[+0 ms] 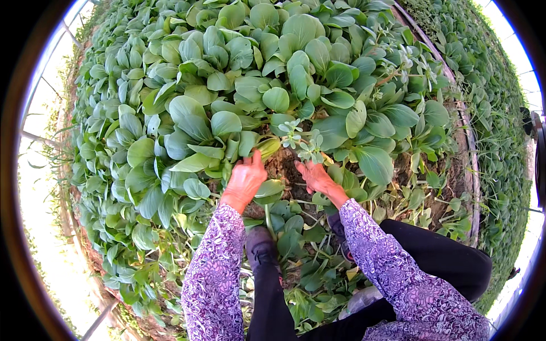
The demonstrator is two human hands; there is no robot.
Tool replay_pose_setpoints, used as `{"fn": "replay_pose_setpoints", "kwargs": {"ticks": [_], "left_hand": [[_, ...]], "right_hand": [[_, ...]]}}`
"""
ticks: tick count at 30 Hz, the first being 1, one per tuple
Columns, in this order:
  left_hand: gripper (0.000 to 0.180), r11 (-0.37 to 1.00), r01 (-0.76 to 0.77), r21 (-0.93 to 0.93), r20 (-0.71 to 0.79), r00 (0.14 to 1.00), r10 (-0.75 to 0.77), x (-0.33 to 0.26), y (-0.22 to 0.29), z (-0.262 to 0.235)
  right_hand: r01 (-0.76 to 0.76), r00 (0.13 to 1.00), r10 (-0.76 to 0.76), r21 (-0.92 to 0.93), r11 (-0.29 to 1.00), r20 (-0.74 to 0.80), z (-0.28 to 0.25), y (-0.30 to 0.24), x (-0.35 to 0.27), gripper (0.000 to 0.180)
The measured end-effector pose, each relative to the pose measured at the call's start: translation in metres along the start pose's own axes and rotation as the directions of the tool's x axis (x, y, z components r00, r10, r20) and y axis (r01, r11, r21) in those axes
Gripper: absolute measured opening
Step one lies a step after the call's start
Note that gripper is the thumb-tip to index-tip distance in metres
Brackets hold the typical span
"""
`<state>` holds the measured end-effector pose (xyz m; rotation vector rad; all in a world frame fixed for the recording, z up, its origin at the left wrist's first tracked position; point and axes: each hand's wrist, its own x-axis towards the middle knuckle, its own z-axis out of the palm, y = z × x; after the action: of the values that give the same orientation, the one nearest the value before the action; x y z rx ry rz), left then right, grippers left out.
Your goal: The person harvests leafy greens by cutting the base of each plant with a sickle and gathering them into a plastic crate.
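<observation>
My left hand (245, 179) is in among the leafy greens with its fingers curled. Its fingertips meet a yellowing leaf (269, 148) and the green leaves beside it, and what lies inside the grip is hidden. To the right, across a small patch of bare soil (280, 166), my right hand (318, 178) reaches in low with forefinger and thumb apart. Just above its knuckles stands a small-leaved weed (310, 150). No held thing shows in that hand. A broad green leaf (269, 188) lies between the two wrists.
Dense broad-leaved greens (239, 51) cover the bed ahead and left. My shoe (261, 245) stands among loose leaves and stems. A pale edging strip (472, 165) divides this bed from another planted bed at right. A pale plastic bag (362, 299) lies near my legs.
</observation>
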<state>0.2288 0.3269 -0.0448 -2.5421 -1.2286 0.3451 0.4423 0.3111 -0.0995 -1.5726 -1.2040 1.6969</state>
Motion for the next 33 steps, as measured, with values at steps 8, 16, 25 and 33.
{"fn": "replay_pose_setpoints", "kwargs": {"ticks": [8, 16, 25, 33], "left_hand": [[0.043, 0.918, -0.048, -0.393, -0.286, 0.956, -0.072, -0.066, -0.001, -0.06], [0.05, 0.942, 0.24, -0.236, 0.225, 0.956, -0.187, -0.101, 0.029, -0.134], [0.041, 0.852, 0.001, -0.523, -0.083, 0.995, -0.052, -0.078, 0.019, -0.094], [0.024, 0.893, 0.077, -0.443, -0.076, 0.989, -0.123, -0.021, -0.023, -0.135]], "right_hand": [[0.004, 0.999, 0.009, 0.359, 0.933, -0.036, 0.004, -0.02, -0.051, 0.046], [-0.081, 0.985, 0.017, 0.373, 0.924, 0.173, 0.037, -0.044, -0.077, 0.02], [0.016, 0.983, -0.095, 0.442, 0.897, 0.157, 0.044, -0.065, -0.122, 0.015], [0.129, 0.924, -0.266, -0.43, 0.894, -0.276, -0.005, -0.021, -0.086, 0.028]]}}
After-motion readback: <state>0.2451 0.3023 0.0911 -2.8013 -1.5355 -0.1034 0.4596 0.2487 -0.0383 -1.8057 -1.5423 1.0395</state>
